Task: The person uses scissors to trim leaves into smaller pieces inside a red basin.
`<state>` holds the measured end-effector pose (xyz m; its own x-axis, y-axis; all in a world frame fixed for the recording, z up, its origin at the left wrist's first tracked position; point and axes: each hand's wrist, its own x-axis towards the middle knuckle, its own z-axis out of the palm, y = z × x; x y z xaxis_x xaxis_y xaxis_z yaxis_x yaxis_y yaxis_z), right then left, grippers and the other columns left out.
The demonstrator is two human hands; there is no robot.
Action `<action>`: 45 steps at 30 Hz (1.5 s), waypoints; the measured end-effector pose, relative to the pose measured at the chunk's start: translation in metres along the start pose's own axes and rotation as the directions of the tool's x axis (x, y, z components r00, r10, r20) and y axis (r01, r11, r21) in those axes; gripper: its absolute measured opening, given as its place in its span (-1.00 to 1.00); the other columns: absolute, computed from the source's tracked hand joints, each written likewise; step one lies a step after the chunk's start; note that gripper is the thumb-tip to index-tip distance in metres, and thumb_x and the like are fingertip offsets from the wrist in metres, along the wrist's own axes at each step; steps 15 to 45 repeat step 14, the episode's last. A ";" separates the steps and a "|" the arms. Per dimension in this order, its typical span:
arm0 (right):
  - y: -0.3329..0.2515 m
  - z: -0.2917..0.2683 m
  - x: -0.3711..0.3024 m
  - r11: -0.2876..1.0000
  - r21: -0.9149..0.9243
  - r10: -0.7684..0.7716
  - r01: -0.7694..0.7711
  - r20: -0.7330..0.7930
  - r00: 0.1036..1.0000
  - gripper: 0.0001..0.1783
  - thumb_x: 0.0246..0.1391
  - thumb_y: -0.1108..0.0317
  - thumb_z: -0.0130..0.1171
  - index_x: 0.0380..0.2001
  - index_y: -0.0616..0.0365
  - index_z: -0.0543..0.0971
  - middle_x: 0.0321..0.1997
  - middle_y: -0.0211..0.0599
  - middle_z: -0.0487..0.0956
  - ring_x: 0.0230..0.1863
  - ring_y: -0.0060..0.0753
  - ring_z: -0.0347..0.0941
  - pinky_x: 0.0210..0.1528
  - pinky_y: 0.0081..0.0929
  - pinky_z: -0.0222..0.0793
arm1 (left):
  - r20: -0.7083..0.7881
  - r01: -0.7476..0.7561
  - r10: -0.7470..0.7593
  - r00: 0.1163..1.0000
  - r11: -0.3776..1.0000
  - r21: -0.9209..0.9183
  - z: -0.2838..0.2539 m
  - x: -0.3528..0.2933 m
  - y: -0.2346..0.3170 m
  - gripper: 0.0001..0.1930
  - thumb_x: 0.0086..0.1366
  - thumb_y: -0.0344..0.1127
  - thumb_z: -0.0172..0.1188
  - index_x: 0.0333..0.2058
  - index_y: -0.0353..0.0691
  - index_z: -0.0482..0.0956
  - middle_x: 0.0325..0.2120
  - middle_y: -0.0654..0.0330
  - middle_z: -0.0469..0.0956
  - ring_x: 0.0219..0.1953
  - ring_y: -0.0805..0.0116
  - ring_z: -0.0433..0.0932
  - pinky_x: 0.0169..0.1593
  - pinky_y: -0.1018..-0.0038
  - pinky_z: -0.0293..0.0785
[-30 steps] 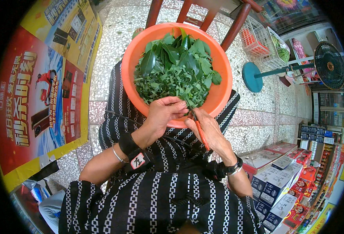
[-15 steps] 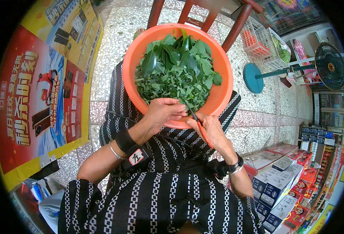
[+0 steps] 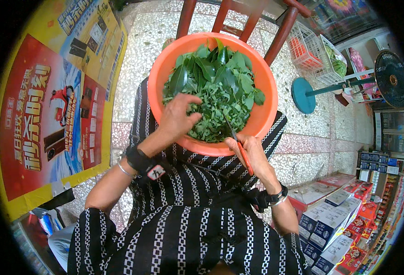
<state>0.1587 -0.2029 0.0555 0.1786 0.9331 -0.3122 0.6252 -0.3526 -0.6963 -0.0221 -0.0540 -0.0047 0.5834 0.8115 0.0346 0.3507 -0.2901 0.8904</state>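
Note:
An orange plastic basin (image 3: pixel 155 78) rests on my lap, filled with green leaves. Whole dark leaves (image 3: pixel 206 68) lie toward its far side, and small cut pieces (image 3: pixel 213 112) cover the near part. Over the basin's left side, my left hand (image 3: pixel 177 114) is open, thumb and fingers apart, with nothing visible between them. My right hand (image 3: pixel 252 153) grips scissors (image 3: pixel 242 151) with orange handles at the near right rim. Their dark blades point up and left over the cut leaves.
Beyond the basin stands a reddish wooden chair (image 3: pixel 280 39) on a speckled floor. A fan (image 3: pixel 392 79) with a teal base and white plastic baskets (image 3: pixel 305 48) are at the far right. Boxes (image 3: pixel 328 220) are stacked at the near right. A red and yellow poster panel (image 3: pixel 32 119) borders the left.
My left hand has moved up and left from the scissor tips, and its fingers have spread. My right hand still holds the scissors near the rim. The view has shifted slightly.

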 end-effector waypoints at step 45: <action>-0.001 -0.001 0.004 1.000 0.015 0.004 -0.004 0.027 1.000 -0.51 0.14 -0.01 0.10 -0.51 0.27 0.56 -0.77 -0.12 0.39 -0.72 -0.25 0.31 -0.57 -0.32 0.25 | -0.070 0.213 -0.201 0.977 0.918 0.335 -0.025 0.084 -0.047 -0.30 -0.02 -0.47 0.30 0.15 -0.23 0.25 -0.38 0.05 0.58 -0.27 0.19 0.58 -0.29 0.39 0.44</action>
